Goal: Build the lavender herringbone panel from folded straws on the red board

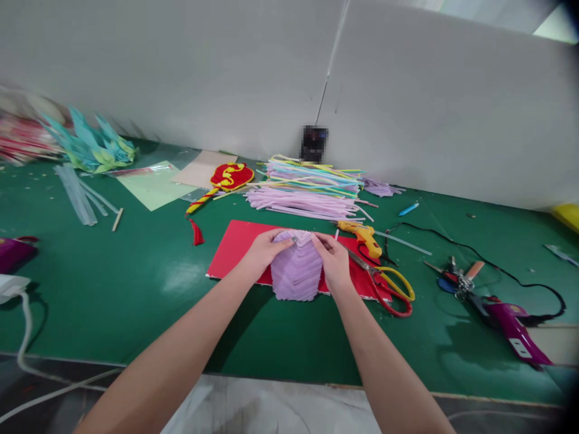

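Note:
Between my two hands is a lilac piece (297,274) with slanting ridges meeting in a V, apparently made of pipe cleaners laid side by side. My left hand (270,246) pinches its upper left edge. At the upper right edge, my right hand (332,256) grips it with thumb and fingers. Under and behind it lies a red sheet (242,247). Scissors (384,286) with red and yellow handles rest on the sheet's right part, close to my right hand. A yellow glue gun (362,235) lies just beyond them.
Bundled pipe cleaners (307,193) lie at the back, beside a red and yellow fan-shaped piece (232,176). Glue sticks (76,196) and teal paper-like shapes (93,144) are at left. Keys (461,280), a purple tool (513,331) and its black cord occupy the right.

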Tool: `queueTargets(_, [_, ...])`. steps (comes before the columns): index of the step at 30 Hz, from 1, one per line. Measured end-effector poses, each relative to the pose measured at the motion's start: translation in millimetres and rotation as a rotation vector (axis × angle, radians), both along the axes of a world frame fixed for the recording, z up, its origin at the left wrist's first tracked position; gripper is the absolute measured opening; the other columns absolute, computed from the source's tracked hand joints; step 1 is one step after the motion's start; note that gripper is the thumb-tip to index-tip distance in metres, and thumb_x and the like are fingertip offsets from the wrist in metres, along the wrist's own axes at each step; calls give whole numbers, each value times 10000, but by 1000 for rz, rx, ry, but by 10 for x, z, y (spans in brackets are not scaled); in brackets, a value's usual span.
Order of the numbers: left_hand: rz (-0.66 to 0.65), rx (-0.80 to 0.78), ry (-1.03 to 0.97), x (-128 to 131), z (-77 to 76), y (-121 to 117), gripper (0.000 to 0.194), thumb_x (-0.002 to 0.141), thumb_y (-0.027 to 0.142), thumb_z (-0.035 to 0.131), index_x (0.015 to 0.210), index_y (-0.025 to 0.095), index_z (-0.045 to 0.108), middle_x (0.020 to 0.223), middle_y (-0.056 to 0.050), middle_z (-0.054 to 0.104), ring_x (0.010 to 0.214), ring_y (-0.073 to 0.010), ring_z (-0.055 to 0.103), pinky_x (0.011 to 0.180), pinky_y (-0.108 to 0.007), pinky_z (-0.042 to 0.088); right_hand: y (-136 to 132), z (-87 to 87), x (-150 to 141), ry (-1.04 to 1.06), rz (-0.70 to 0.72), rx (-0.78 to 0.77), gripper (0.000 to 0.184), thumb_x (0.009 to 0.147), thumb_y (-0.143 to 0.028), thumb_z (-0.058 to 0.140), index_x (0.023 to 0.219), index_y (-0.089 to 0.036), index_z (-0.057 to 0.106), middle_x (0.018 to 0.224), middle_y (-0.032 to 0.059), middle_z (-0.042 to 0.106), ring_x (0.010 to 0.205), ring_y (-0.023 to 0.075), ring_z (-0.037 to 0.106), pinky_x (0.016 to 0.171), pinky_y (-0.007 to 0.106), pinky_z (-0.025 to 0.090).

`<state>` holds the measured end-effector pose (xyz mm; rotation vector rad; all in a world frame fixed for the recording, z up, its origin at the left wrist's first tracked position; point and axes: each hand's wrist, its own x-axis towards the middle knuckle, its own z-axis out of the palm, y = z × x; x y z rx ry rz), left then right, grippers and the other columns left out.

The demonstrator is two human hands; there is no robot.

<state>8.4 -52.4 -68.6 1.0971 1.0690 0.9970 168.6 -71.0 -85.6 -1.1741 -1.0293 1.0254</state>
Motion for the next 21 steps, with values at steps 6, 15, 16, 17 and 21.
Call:
queueTargets(6, [-7, 121, 171, -14, 46, -13, 398, 631, 284, 703, 1003, 157, 637, 1011, -70, 669, 931, -228, 597, 811, -317, 447, -1, 18, 7, 12, -5, -2, 221, 692, -365, 664, 839, -202, 691, 829, 27, 710, 799, 187, 633, 786, 349, 490])
queueTargets(15, [6, 153, 241, -10, 62, -4, 342, 642, 287, 687, 960, 170, 640, 972, -61, 671, 906, -227, 599, 787, -314, 452, -12, 22, 14, -8, 12, 12, 233, 716, -368, 640, 879, -210, 694, 880, 30, 711, 846, 197, 638, 818, 358, 488])
queueTargets(16, [12, 154, 240, -9, 68, -7, 335, 643, 286, 685, 956, 175, 642, 966, -57, 673, 902, -226, 601, 784, -313, 453, -13, 17, 18, -19, 11, 15, 232, 721, -370, 636, 879, -210, 694, 871, 30, 711, 835, 194, 638, 809, 355, 489])
queueTargets(17, [16, 154, 240, -7, 74, -11, 328, 642, 282, 685, 951, 179, 644, 961, -53, 675, 898, -224, 602, 783, -312, 454, -14, 11, 21, -29, 9, 19, 231, 725, -372, 633, 880, -211, 694, 864, 29, 710, 826, 192, 637, 801, 351, 490])
queueTargets(21, [24, 147, 237, -4, 84, -16, 319, 631, 275, 694, 932, 180, 651, 948, -49, 680, 893, -222, 605, 784, -310, 455, -15, -13, 28, -36, 4, 30, 239, 730, -383, 628, 884, -210, 689, 846, 29, 708, 800, 187, 634, 772, 343, 492])
